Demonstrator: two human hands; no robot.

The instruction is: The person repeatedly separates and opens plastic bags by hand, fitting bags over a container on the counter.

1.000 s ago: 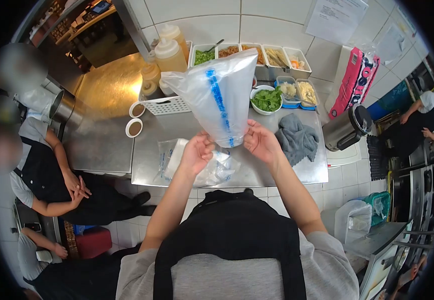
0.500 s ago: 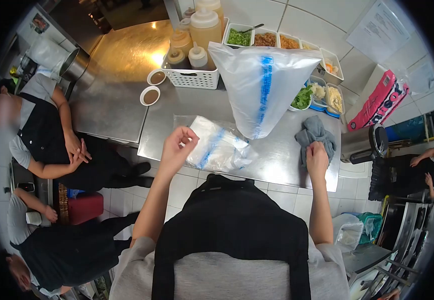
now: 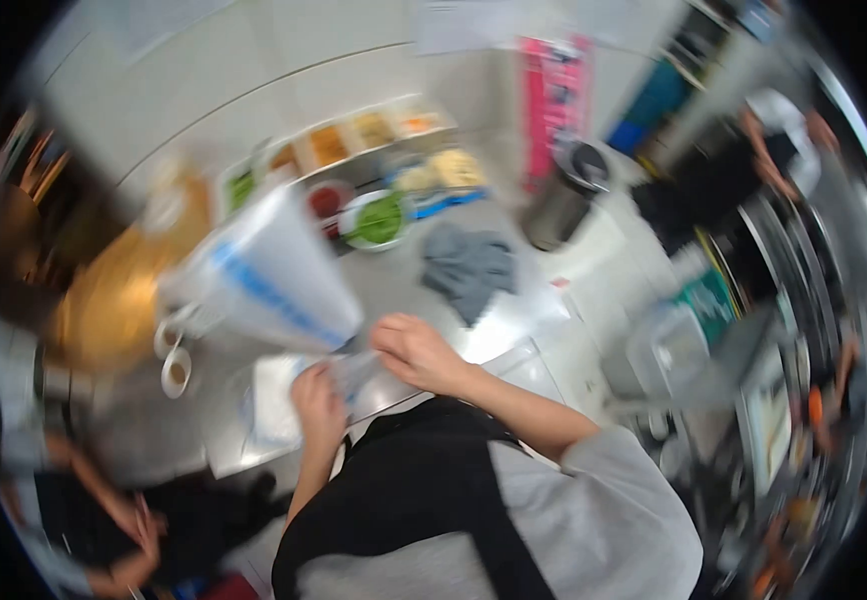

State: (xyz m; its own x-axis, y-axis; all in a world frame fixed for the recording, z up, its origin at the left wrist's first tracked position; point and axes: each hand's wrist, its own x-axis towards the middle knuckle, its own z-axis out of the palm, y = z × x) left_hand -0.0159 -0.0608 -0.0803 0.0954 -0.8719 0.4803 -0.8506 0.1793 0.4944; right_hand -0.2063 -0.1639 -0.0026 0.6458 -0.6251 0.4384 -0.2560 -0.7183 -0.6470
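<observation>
Your right hand [image 3: 416,355] has left the crumpled grey cloth [image 3: 469,270] and come over near your left hand [image 3: 320,402]; each grip pinches thin, clear plastic [image 3: 358,373] drawn between them at the counter [image 3: 389,288] edge. Just beyond stands the tapering, milky bag [image 3: 279,255], its blue printed stripe [image 3: 279,303] blurred past reading, like the pink package [image 3: 557,110]. Flat white plastic [image 3: 276,395] lies beside your left hand.

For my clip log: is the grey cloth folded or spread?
Neither: the grey cloth lies crumpled on the metal counter, its creases bunched.
</observation>
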